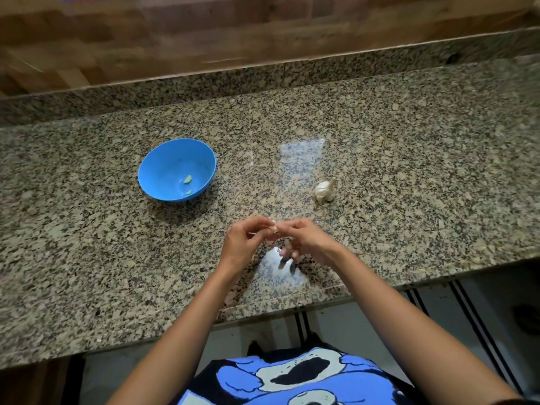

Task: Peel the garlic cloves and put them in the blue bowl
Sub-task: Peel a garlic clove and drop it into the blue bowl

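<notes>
inside blue bowl [152,171], 2 peeled cloves [188,179]

Blue bowl [152,173] holds two peeled cloves [188,179]; garlic bulb [324,190] lies well right.

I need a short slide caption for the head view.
Both hands peel a garlic clove beside blue bowl.

The bench [380,147] is seen as polished, speckled granite, the blue bowl [163,159] as smooth plastic, the garlic bulb [323,190] as papery-skinned, and the wall [204,39] as wood.
</notes>
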`<state>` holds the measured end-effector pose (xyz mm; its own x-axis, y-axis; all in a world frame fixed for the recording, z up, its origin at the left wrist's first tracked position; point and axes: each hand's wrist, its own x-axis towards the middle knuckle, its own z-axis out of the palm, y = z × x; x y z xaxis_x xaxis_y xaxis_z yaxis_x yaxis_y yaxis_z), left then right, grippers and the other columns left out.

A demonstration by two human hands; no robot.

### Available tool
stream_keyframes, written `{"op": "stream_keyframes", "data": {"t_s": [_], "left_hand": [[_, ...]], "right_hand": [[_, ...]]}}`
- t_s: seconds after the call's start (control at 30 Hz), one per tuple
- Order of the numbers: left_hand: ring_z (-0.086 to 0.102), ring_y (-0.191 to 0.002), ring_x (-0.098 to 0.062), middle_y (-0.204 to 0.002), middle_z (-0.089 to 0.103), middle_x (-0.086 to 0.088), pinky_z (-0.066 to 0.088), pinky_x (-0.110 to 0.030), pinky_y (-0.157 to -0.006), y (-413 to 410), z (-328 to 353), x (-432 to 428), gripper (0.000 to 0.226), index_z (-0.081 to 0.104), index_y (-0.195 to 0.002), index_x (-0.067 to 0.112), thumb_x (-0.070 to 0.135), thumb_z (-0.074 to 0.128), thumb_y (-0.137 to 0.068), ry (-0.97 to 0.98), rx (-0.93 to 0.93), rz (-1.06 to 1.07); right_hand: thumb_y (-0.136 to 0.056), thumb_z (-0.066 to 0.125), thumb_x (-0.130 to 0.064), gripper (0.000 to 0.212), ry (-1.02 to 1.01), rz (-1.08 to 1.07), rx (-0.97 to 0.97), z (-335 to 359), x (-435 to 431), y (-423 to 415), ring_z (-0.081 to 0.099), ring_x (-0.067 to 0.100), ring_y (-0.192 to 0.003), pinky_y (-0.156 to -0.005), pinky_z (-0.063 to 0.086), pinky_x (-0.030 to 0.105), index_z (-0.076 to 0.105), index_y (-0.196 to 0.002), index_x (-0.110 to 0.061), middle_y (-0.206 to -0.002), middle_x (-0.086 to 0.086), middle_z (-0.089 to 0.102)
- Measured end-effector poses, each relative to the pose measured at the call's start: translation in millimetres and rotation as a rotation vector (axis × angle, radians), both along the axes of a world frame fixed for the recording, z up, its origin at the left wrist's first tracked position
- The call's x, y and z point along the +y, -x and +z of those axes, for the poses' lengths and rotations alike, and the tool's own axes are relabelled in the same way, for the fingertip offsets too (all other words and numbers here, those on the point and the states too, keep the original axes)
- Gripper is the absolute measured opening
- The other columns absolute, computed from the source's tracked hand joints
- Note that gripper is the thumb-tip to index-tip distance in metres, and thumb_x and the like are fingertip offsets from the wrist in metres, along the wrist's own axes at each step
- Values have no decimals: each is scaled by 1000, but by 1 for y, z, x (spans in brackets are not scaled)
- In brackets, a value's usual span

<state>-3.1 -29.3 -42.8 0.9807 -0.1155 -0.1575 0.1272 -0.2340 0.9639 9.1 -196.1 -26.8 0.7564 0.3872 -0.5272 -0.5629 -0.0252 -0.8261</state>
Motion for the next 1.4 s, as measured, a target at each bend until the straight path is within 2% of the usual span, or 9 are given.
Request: {"op": "stream_keyframes", "data": {"t_s": [0.33,0.5,0.73,0.9,0.97,1.07,1.23,1.3,1.4], "left_hand": [[69,-83,-17,-90,73,-1,57,-25,-72,-11,18,4,21,69,-98,14,0,65,-83,159,74,-14],[69,-81,-23,-83,73,-4,57,-26,-72,-16,15,10,13,72,-89,12,3,68,-81,24,80,-38],[69,-90,-12,-92,73,0,54,-27,-83,-22,22,13,16,73,-96,11,15,69,-82,-113,26,-157],[49,-47,-10,-65,62,-5,42,-15,-46,-20,34,5,23,66,-88,3,18,50,-96,-631,-241,-366],[40,-41,-8,-64,60,-9,38,-15,-41,-19,35,2,31,60,-84,1,21,43,-99,-677,-242,-401],[35,-43,-6,-62,54,-3,33,-14,-41,-18,42,1,29,58,-78,8,22,44,-99,-495,-58,-361],[33,-48,-8,-55,42,5,29,-16,-46,-22,51,0,30,51,-72,10,22,42,-99,247,603,-187],[34,-50,-8,-58,42,3,30,-17,-47,-19,45,-1,29,52,-74,11,21,41,-99,312,668,-141],[36,-51,-7,-63,46,1,29,-16,-48,-11,30,-3,27,55,-73,17,20,44,-98,-191,158,-247]], "right_hand": [[-90,56,-16,21,90,35,-137,-3,0,-8,54,11,-49,-43,39,17,67,-102,-3,-81,9,71],[-92,54,-19,25,174,206,-190,-4,0,-8,58,12,-52,-41,41,17,65,-101,2,-91,15,71],[-92,55,-14,19,44,161,-158,0,-2,-7,55,9,-49,-40,39,14,64,-100,1,-89,11,71],[-91,55,-14,16,377,93,-451,6,4,0,44,2,-43,-40,33,12,68,-94,-4,-66,-2,62],[-90,56,-14,18,497,69,-605,5,5,1,45,4,-44,-41,36,12,69,-95,-2,-68,-1,62],[-91,55,-8,17,588,107,-820,5,5,-1,54,9,-50,-48,43,14,70,-92,1,-74,7,67],[-92,43,-13,30,720,245,-1069,8,-4,-9,58,22,-55,-55,52,30,67,-80,0,-67,10,63],[-94,45,-19,30,766,315,-1010,6,-7,-12,56,20,-54,-54,51,28,68,-84,-2,-68,8,62],[-92,54,-21,26,384,175,-548,4,-6,-9,44,12,-49,-48,37,20,65,-72,-10,-60,1,57]]}}
